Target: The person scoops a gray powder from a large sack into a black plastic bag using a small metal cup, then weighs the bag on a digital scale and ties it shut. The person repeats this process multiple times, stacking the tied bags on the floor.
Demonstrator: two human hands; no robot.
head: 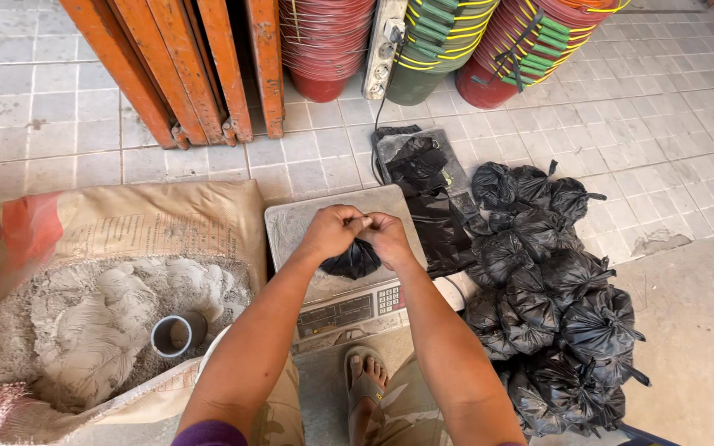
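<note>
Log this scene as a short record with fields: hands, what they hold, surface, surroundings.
left hand: gripping the top of a small black bag
right hand: pinching the same bag top, touching the left hand
surface: bag held over a scale with a keypad
right side: pile of tied black bags on the floor
left side: open sack of grey powder with a grey pipe scoop in it
behind: stacked plastic pots, orange frames
</note>
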